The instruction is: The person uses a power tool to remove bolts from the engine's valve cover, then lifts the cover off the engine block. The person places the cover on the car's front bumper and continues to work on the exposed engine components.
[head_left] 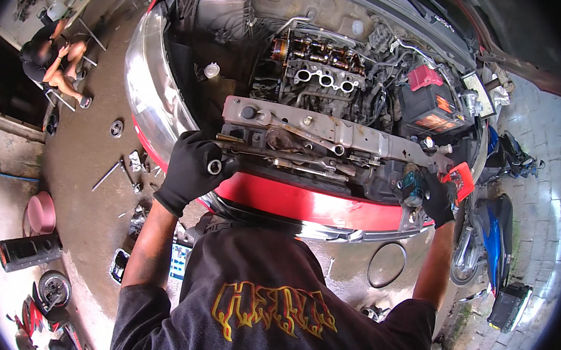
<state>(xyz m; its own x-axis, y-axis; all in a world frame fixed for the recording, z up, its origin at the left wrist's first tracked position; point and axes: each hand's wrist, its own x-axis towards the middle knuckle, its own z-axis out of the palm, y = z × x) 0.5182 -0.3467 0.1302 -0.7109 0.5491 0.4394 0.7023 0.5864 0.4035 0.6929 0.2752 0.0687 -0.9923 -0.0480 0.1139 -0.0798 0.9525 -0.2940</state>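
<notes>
The bright, round, hollow-ended steel socket tool (214, 167) sits in the black-gloved left hand (191, 170), in front of the vehicle's nose. The left hand is closed around it, with the hollow end projecting between the curled fingers and facing the wearer; this orientation probably keeps the opening visible.

The black-gloved right hand (438, 201) is well apart, at the opposite end of the red painted front bumper (305, 202). It is beside a teal-and-black, compact power tool (412, 186); whether it grips this tool or only rests against it cannot be told. Just beyond the right hand, on its outer side, is a bright red, shallow tray (465, 181), probably placed there to keep small items within reach.

Between the hands, a long steel wrench (307, 135) lies across the grey metal crossmember (377, 142). The crossmember presumably serves as a ledge accessible to either hand.

Forward of both hands is the grey-and-brown metal engine (325, 79), its upper shafts exposed. Forward of the right hand is a black, box-shaped battery (433, 108) with a red cover. Well outward from the left hand, a co-worker (45, 54) sits apart.
</notes>
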